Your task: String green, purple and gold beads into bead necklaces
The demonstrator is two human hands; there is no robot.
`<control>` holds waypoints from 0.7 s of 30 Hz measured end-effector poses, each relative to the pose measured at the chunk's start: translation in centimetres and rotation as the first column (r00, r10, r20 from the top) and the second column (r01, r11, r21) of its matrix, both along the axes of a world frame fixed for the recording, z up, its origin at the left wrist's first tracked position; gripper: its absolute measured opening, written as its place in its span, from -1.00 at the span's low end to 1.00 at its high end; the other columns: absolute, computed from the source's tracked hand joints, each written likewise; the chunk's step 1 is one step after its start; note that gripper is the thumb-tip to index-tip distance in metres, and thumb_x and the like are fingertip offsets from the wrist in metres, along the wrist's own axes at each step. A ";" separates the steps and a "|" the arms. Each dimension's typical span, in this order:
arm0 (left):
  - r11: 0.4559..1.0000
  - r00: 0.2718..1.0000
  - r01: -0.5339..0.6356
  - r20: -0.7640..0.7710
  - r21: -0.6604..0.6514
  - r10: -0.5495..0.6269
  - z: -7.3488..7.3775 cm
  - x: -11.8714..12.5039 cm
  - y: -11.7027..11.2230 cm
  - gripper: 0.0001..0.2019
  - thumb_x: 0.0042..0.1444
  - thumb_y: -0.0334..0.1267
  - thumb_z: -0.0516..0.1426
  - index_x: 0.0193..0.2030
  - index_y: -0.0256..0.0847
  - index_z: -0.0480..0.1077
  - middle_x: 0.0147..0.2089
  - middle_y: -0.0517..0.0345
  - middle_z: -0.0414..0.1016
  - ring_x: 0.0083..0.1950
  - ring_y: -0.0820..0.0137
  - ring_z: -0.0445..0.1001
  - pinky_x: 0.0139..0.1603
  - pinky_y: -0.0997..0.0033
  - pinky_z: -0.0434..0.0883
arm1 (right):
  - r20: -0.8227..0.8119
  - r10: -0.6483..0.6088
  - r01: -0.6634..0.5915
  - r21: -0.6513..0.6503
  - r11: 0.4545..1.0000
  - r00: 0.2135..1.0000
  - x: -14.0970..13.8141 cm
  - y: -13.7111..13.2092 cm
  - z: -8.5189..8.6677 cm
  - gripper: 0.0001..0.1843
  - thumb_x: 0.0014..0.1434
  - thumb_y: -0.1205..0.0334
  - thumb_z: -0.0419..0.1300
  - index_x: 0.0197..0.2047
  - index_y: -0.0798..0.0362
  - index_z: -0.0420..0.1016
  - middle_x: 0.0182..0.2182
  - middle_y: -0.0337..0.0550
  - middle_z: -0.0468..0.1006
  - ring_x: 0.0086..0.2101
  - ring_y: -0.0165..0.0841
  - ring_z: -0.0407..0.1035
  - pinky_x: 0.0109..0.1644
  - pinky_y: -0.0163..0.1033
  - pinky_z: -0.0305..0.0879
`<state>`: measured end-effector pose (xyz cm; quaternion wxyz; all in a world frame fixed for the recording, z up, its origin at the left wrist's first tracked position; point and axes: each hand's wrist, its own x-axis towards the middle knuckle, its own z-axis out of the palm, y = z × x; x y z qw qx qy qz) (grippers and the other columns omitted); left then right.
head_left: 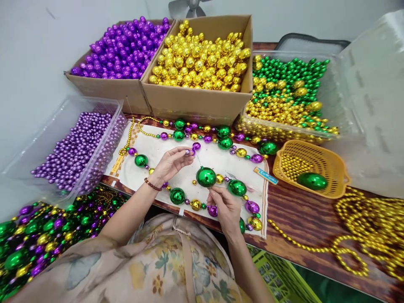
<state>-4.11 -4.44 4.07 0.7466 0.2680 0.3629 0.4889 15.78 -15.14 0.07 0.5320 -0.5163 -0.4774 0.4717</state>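
Note:
My left hand point(173, 164) is closed in a pinch at a small purple bead point(188, 152), with a shiny purple bead point(196, 146) just beyond the fingertips. A thin thread point(198, 160) runs from there down to a large green bead point(206, 176). Below that green bead, the thumb and fingers of my right hand point(224, 206) close on the bead strand beside a gold bead point(219, 179). The strand, strung with green, purple and gold beads, curves round over the white cloth point(142, 136). What lies inside the right fingertips is partly hidden.
Cardboard boxes of purple beads point(123, 52) and gold beads point(198, 63) stand at the back. Plastic bins point(120, 110) flank them. At right are a yellow basket point(341, 185), a blue-labelled strip point(265, 175) and gold bead chains point(372, 223). Finished-looking strands point(47, 235) lie lower left.

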 end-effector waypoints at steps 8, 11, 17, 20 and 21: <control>0.998 0.986 -0.024 0.166 -0.057 0.033 0.1 -0.5 -0.3 -0.82 0.20 -0.28 0.26 -0.07 -0.25 0.54 -0.16 0.04 0.59 -0.09 0.35 0.60 0.14 0.20 0.49 | 0.139 0.061 -0.065 0.019 0.998 0.988 0.2 -0.1 0.3 -0.79 0.29 0.15 0.20 -0.28 0.07 0.59 -0.65 -0.31 0.41 -0.64 -0.45 0.28 -0.54 -0.33 0.24; 0.998 0.981 -0.011 0.193 -0.062 0.022 0.1 -0.5 -0.4 -0.80 0.23 -0.29 0.23 -0.03 -0.24 0.54 -0.19 0.06 0.58 -0.10 0.36 0.60 0.19 0.14 0.48 | 0.155 0.055 -0.061 0.033 0.998 0.986 0.1 0.0 0.4 -0.80 0.29 0.16 0.19 -0.27 0.07 0.59 -0.66 -0.32 0.38 -0.66 -0.47 0.25 -0.56 -0.34 0.21; 0.998 0.990 -0.016 0.142 -0.067 0.025 0.3 -0.5 -0.4 -0.88 0.21 -0.27 0.25 -0.14 -0.24 0.52 -0.20 0.07 0.58 -0.15 0.36 0.60 0.23 0.05 0.46 | 0.183 0.057 -0.062 0.024 0.998 0.981 0.1 0.1 0.1 -0.78 0.29 0.15 0.19 -0.25 0.08 0.61 -0.67 -0.33 0.37 -0.66 -0.48 0.24 -0.57 -0.35 0.19; 0.997 0.990 -0.016 0.140 -0.071 0.026 0.2 -0.5 -0.3 -0.86 0.21 -0.27 0.25 -0.13 -0.25 0.53 -0.23 0.08 0.58 -0.17 0.37 0.60 0.22 0.04 0.47 | 0.176 0.068 -0.069 0.004 0.998 0.982 0.0 0.0 -0.1 -0.77 0.29 0.14 0.19 -0.25 0.08 0.61 -0.68 -0.34 0.35 -0.68 -0.48 0.23 -0.59 -0.36 0.18; 0.997 0.989 -0.014 0.146 -0.071 0.025 0.2 -0.6 -0.3 -0.86 0.22 -0.27 0.25 -0.12 -0.25 0.53 -0.24 0.09 0.57 -0.17 0.37 0.61 0.22 0.04 0.47 | 0.167 0.069 -0.070 -0.003 0.998 0.983 0.0 -0.1 -0.1 -0.77 0.29 0.14 0.19 -0.24 0.08 0.61 -0.68 -0.34 0.35 -0.68 -0.48 0.23 -0.59 -0.36 0.18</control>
